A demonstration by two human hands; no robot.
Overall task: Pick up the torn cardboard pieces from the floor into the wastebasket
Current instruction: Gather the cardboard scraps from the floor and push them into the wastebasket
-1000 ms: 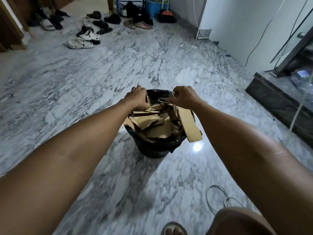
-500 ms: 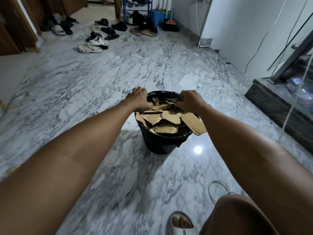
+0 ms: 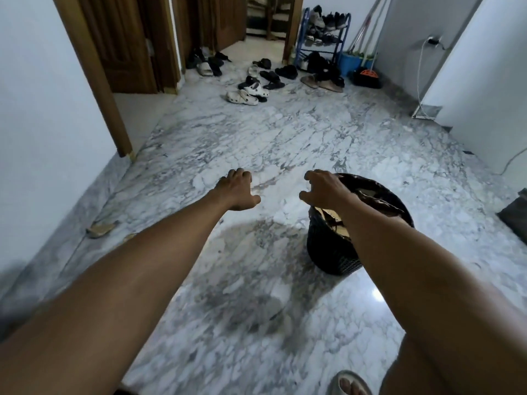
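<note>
The black wastebasket (image 3: 332, 258) stands on the marble floor to the right, filled with brown torn cardboard (image 3: 339, 223) that my right forearm partly covers. My right hand (image 3: 322, 189) hovers over the basket's left rim, fingers curled and apart, holding nothing. My left hand (image 3: 236, 191) is out over bare floor to the left of the basket, also empty with loosely bent fingers. A torn cardboard piece (image 3: 100, 228) lies on the floor by the left wall, and a smaller scrap (image 3: 129, 237) sits just right of it, beside my left forearm.
Several shoes and sandals (image 3: 251, 91) lie scattered at the far end near a blue shoe rack (image 3: 323, 38) and brooms. A wooden door frame (image 3: 97, 75) juts out on the left. A dark step (image 3: 516, 215) sits at the right edge. My sandalled foot (image 3: 349, 384) is at the bottom.
Both hands have let go of the wastebasket rim and lifted away. The view has swung left and up, so the basket now sits to the right and floor scraps by the wall appear.
</note>
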